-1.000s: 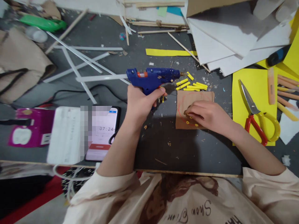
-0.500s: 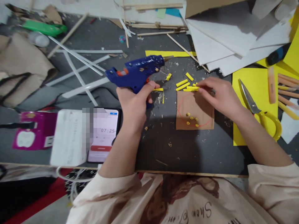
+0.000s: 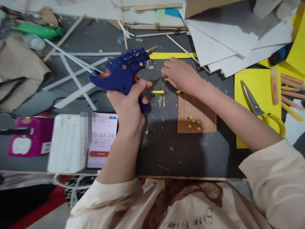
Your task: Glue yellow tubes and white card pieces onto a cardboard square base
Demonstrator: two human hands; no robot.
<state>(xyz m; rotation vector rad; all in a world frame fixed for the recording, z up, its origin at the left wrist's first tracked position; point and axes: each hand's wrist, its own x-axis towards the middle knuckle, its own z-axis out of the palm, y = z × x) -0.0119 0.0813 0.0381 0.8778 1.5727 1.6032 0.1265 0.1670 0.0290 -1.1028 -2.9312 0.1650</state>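
Note:
My left hand (image 3: 128, 103) is wrapped round the grip of a blue glue gun (image 3: 121, 70), tilted with its brass nozzle pointing up and to the right. A clear glue stick sticks out of its back. My right hand (image 3: 181, 76) has its fingers pinched on a small yellow tube piece (image 3: 165, 79) just right of the nozzle. A square of brown cardboard (image 3: 197, 108) lies below that hand, with several short yellow rings standing on it inside a red drawn circle. A loose yellow tube piece (image 3: 158, 92) lies on the table between my hands.
A phone (image 3: 102, 140) showing a timer lies at the left beside a white box (image 3: 68, 143) and a pink box (image 3: 27, 136). Red and yellow scissors (image 3: 262, 109) rest on yellow paper (image 3: 252, 92). White boards (image 3: 233, 38), wooden sticks and clear glue sticks (image 3: 76, 60) litter the far table.
My right hand left the cardboard, went up to the loose yellow pieces, then moved left to the gun's nozzle with one pinched. My left hand tilted the gun up and leftward.

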